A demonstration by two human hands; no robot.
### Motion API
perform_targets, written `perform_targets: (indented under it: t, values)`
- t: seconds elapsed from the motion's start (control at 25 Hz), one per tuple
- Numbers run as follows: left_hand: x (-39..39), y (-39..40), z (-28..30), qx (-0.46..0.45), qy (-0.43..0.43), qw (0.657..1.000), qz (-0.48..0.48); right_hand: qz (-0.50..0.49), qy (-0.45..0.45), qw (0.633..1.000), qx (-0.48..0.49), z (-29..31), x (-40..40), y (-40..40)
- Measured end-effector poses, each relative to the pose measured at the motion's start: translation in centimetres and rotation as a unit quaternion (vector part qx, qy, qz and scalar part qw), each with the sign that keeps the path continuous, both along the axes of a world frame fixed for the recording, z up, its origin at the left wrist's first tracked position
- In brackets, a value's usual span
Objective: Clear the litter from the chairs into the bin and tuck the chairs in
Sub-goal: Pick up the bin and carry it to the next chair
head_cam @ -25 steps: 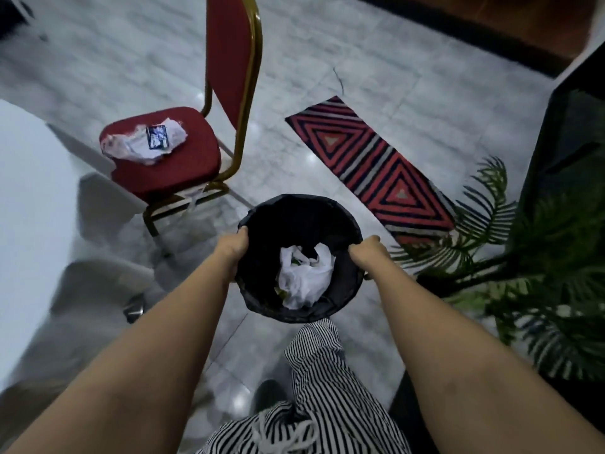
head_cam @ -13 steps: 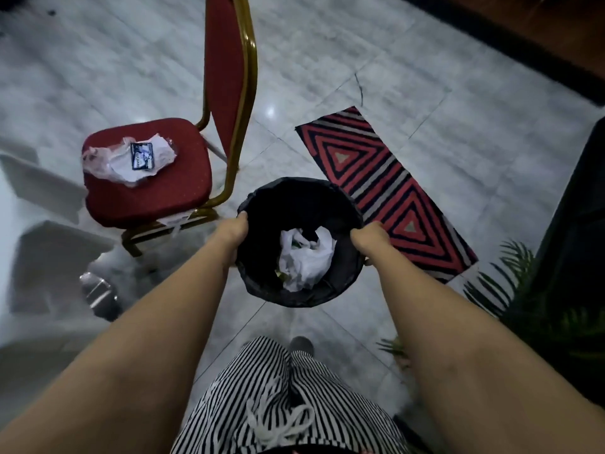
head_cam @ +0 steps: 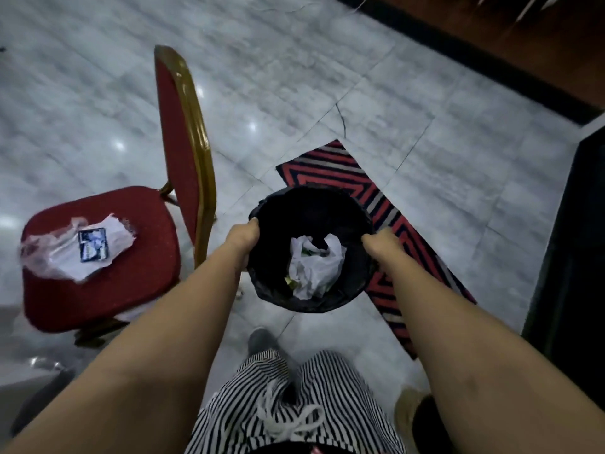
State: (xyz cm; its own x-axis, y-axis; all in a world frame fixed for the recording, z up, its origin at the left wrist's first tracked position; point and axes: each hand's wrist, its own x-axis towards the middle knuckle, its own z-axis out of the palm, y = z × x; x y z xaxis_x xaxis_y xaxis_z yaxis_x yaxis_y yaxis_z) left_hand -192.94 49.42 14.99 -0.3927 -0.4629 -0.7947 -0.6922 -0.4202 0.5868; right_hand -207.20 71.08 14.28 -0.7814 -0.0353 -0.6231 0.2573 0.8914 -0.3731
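I hold a round black bin (head_cam: 355,290) lined with a black bag in front of me, above the floor. My left hand (head_cam: 244,239) grips its left rim and my right hand (head_cam: 379,245) grips its right rim. A crumpled white plastic bag (head_cam: 316,267) lies inside the bin. To the left stands a red padded chair (head_cam: 131,283) with a gold frame. On its seat lie a clear plastic bag with torn white paper (head_cam: 65,253) and a small blue packet (head_cam: 93,245).
A red, black and grey striped rug (head_cam: 402,224) lies on the grey marble floor behind and right of the bin. Dark furniture (head_cam: 573,257) stands at the right edge. My striped trousers (head_cam: 294,407) and shoes fill the bottom.
The view has swung left and down while I carry the bin. The chair now sits lower and closer at my left, and the green plant at the right has left the view.
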Motion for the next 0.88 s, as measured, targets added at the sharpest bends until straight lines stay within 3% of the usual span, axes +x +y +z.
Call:
perform_targets:
  t: [0.32,0.64,0.88]
  values:
    - [-14.1,-5.0,-0.4,-0.024,0.010,0.999,0.035,0.010,0.022,1.000,-0.004,-0.3,-15.0,-6.1]
    - [-26.2,-9.8,0.1,-0.008,-0.011,0.989,0.150,0.148,0.005,0.989,0.006,0.6,-31.9,-15.7]
    - [-31.6,-16.7,-0.1,-0.022,-0.024,0.976,0.216,0.210,0.003,0.978,-0.014,0.1,-39.5,-25.1]
